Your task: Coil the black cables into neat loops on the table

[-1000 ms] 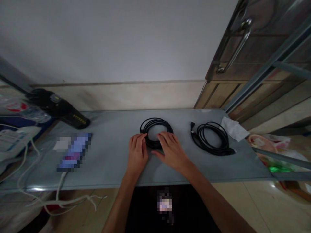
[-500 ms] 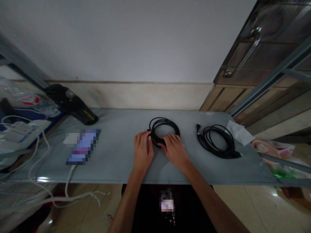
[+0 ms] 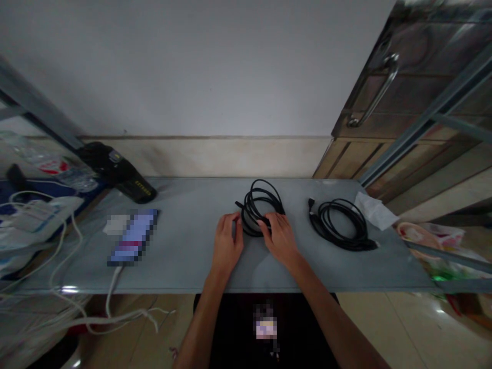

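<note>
A black cable (image 3: 251, 207) lies in loose loops on the grey tabletop, its plug end pointing out at the left. My left hand (image 3: 227, 241) is at the left edge of this coil, with thumb and forefinger curled close together against it. On the near right side, my right hand (image 3: 282, 236) grips the loops between thumb and fingers, hiding part of them. Another black cable (image 3: 342, 225), neatly coiled with its connectors showing, rests to the right, apart from both hands.
A phone (image 3: 134, 236) with a white cord lies left on the table (image 3: 184, 266). Behind it leans a black handheld device (image 3: 119, 171). A plastic bottle (image 3: 54, 164) and white cables are at the far left. Tissue (image 3: 374, 210) sits by the right-hand metal post.
The loops have spread and lifted somewhat, their upper part rising away from me. My right hand has shifted slightly right, and the plug end now sticks out above my left fingers.
</note>
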A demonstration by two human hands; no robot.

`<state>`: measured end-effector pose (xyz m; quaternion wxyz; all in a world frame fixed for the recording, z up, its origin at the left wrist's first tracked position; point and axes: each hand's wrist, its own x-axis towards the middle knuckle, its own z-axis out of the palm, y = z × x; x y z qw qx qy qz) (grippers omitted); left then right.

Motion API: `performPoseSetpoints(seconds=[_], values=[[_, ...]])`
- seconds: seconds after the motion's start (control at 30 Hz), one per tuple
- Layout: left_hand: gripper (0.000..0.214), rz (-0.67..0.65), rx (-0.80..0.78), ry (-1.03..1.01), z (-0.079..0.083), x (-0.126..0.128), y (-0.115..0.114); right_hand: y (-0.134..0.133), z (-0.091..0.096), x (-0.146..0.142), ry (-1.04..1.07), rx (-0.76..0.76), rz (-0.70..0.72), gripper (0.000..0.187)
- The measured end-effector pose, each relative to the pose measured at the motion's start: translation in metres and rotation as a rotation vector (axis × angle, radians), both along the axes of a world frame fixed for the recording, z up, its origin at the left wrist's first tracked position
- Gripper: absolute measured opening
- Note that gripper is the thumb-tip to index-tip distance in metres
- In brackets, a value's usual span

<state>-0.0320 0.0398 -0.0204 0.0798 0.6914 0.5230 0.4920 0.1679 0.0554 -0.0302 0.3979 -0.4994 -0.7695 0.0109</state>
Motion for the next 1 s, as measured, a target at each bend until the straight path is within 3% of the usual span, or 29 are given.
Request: performPoseSetpoints(seconds=[0.23,0.47,0.7,1.0], values=[[0.014,-0.082,-0.066,0.078,0.002,0.002,0.002,-0.003,0.0,0.004,0.211,-0.072,-0.06,0.051],[0.014,-0.071,-0.027,0.131,-0.006,0.002,0.005,-0.009,0.008,0.015,0.671,-0.127,-0.178,0.05],[0.014,-0.059,-0.047,0.142,-0.01,-0.001,0.007,-0.007,0.042,0.025,1.216,-0.114,-0.094,0.051],[0.019,-0.02,-0.035,0.057,-0.006,-0.001,0.005,-0.019,0.094,0.03,1.291,-0.093,0.068,0.051]])
